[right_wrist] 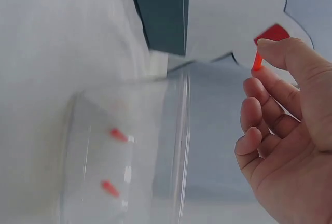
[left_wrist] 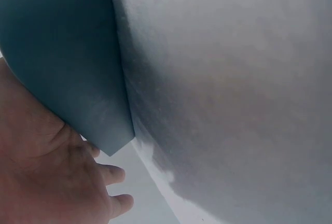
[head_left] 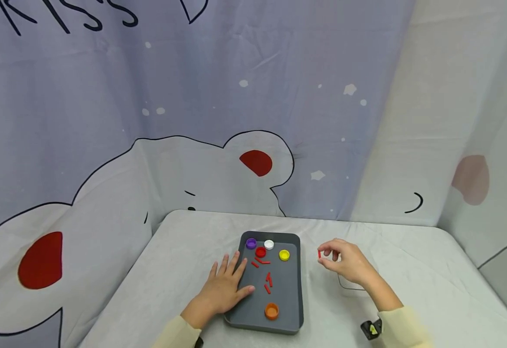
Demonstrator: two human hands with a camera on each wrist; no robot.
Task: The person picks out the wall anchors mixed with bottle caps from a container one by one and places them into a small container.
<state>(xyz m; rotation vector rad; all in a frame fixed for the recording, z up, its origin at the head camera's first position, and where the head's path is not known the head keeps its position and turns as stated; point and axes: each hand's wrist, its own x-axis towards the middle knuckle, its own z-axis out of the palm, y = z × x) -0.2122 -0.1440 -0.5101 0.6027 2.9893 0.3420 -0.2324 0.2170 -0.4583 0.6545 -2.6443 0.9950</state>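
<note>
The person's right hand (head_left: 345,261) is raised off the right side of a gray tray (head_left: 286,290), its thumb and forefinger nearly together and pinching a short red stick (head_left: 319,253) held roughly upright, while the other fingers curl loosely beside them. The left hand (head_left: 223,287) has its fingers straight and spread apart, holding nothing between them; it rests at the tray's left edge, with the thumb reaching over the inside. The tray lies on a desk (head_left: 184,251) covered in white cloth. Toward its far end sit four small round cups: a purple cup (head_left: 251,243) at the left, a white cup (head_left: 269,244) near it, a red cup (head_left: 260,252) a little closer to the person, and a yellow cup (head_left: 284,255) to the right. An orange cup (head_left: 272,311) sits alone near the close end. Between these lie loose sticks (head_left: 267,289) in two small groups (all red, like the held one), one just below the red cup and the other around the middle. The right wrist view shows a clear box (right_wrist: 179,146) below the hand, with two blurred red pieces (right_wrist: 110,187) visible in it or through its wall.
</note>
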